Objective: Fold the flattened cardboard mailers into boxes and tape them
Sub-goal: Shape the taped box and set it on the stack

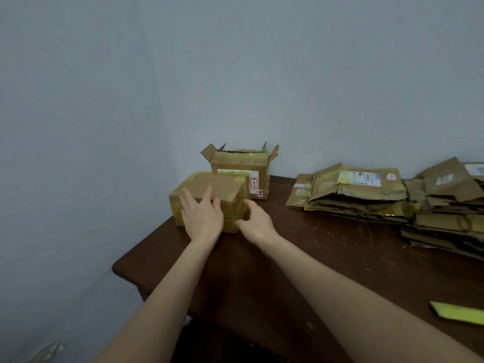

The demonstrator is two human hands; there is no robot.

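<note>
Where the dark brown wooden table (314,258) reaches its far left corner, a closed brown cardboard box with yellow tape along its edges (222,187) stands on the surface. The left hand (203,216) lies flat on the box's top and near face, fingers straight and spread. The right hand (258,222) is set against the box's right face, fingers laid along it and thumb stretched toward the lower near edge; neither hand pinches anything. Just behind stands a second brown cardboard box with its top flaps open (239,163), close to the grey wall (235,74). A stack of flattened brown cardboard mailers (366,195) lies well apart to the right. A yellow-green flat strip (461,313) rests near the right edge.
</note>
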